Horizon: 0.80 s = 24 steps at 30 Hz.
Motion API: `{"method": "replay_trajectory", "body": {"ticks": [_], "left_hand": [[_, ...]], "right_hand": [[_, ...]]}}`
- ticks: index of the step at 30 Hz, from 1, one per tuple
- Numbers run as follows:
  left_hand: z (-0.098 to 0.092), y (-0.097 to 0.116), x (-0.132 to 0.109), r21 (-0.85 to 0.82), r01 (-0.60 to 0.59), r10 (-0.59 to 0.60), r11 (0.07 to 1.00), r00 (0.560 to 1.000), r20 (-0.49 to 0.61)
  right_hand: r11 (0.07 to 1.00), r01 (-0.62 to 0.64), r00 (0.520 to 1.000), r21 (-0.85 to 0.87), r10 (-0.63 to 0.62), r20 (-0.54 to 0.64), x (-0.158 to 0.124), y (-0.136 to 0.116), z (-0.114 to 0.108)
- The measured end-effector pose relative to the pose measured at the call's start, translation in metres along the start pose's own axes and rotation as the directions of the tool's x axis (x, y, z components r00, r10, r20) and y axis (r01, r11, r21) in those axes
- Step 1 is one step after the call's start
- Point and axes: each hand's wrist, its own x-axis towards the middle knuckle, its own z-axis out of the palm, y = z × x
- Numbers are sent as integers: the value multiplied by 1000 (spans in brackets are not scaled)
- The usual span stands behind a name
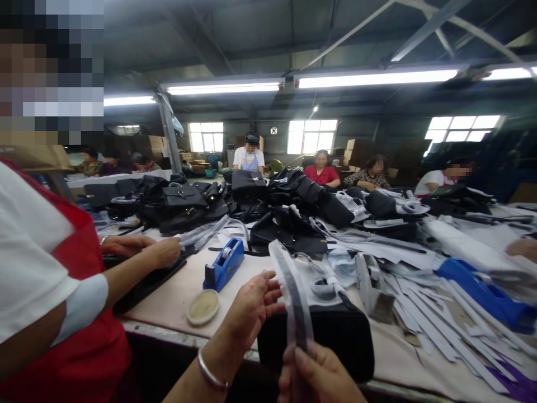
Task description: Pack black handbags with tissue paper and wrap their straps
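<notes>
Near the blue tape holder (pixel 224 263) on the table (pixel 176 296), the left hand (pixel 251 308) is open, its fingers just beside the wrapped strap (pixel 293 296), likely to steady it. The right hand (pixel 319 375) pinches the strap's low end, so it stands up in front of the black bag (pixel 339 336) at the table's edge.

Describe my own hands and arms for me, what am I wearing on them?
Both are bare, with no gloves. The left hand carries a thin silver bangle at the wrist, and its forearm shows no sleeve. The right hand shows no ring or band; its wrist lies out of frame.
</notes>
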Motion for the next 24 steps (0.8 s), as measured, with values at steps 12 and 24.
{"method": "replay_trajectory", "body": {"ticks": [12,24], "left_hand": [[1,-50,-51,407,227,-347,885,904,249],[10,-52,-39,411,215,-321,886,924,209]], "right_hand": [[948,304,915,89,-265,-305,32,-94,12],[969,216,953,-118,-235,-191,20,-71,1]]}}
